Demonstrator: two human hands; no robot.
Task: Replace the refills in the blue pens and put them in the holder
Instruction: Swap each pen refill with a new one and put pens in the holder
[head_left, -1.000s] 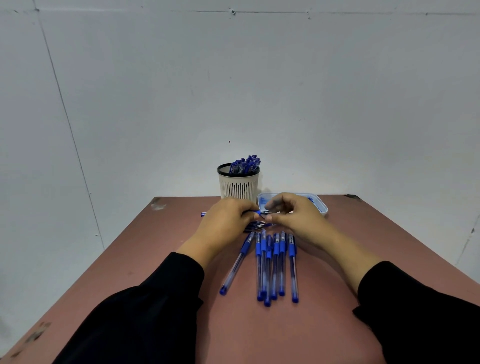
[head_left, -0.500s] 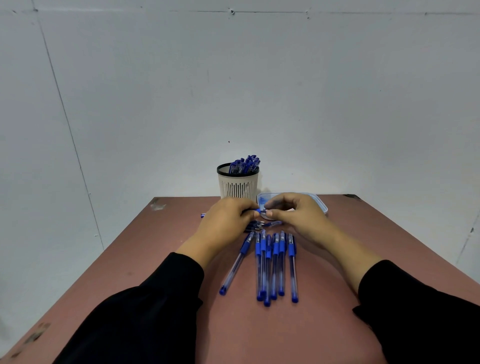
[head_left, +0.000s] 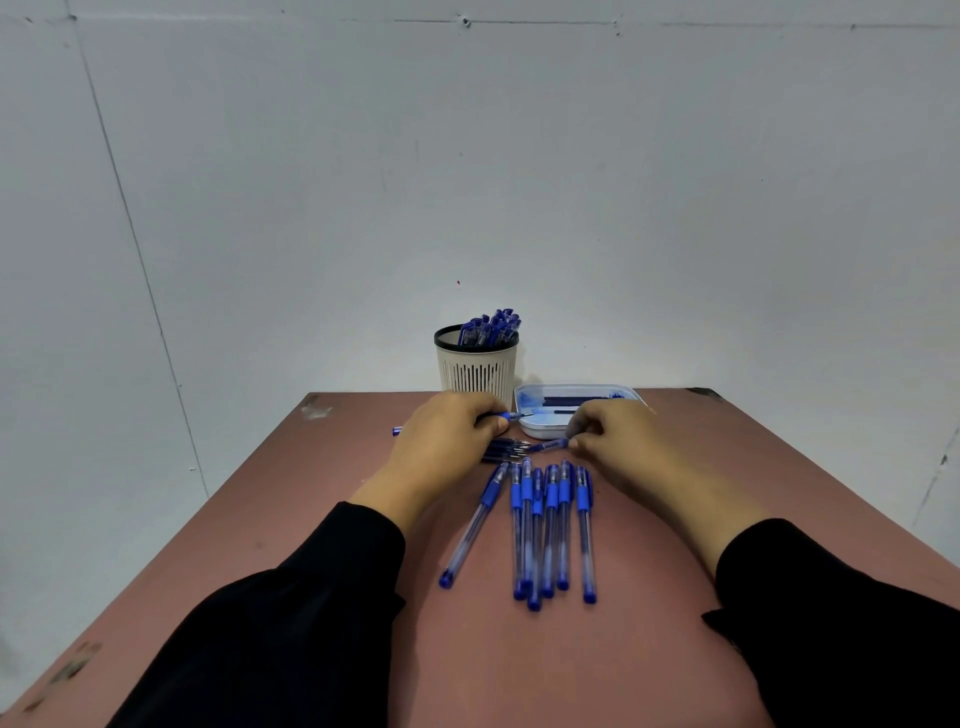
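Tabletop — left hand grips pen crosswise, right hand pinches tip piece.

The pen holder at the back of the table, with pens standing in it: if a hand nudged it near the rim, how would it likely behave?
The pen holder looks like thin slotted plastic, so probably light. The pens lean toward one side above its rim, so a high push might tip it; a low push would more likely slide it.

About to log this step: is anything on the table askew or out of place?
One pen lies slanted, apart from the neat row of pens. The tray shows blue smears inside, possibly ink. The table has scuffed patches. Nothing looks spilled.
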